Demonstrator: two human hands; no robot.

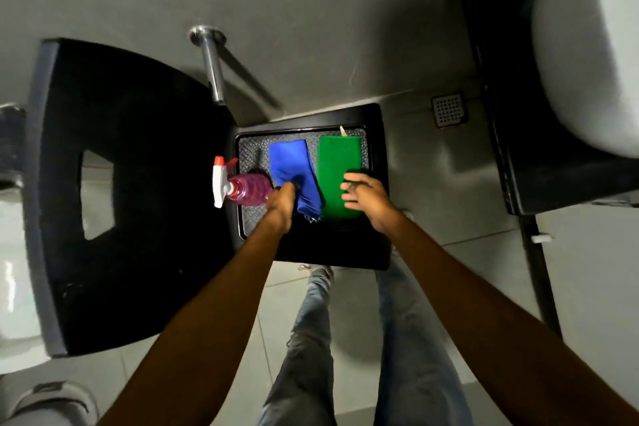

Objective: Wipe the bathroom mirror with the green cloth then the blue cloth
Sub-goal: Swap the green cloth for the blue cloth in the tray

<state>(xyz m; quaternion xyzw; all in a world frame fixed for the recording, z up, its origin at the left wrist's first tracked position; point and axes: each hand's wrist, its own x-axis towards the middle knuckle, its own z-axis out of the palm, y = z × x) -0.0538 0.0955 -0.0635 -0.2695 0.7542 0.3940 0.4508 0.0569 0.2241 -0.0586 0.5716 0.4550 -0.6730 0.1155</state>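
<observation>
The left hand [281, 199] is closed on the near part of the blue cloth [294, 169], bunching it. The right hand [363, 195] is spread, fingers apart, flat on the near part of the green cloth [339, 166], gripping nothing yet. Both cloths lie side by side, edges touching, on the black stool [375, 183], which serves as the surface. A pink spray bottle [242, 188] lies on its side just beside the left hand.

Hazards, judged from this layout:
- Sequence error: the task requires green first, yet the blue cloth is the one gripped.
- Lifting the blue cloth may nudge the bottle off the stool edge.
- The mirror is not in view.
</observation>
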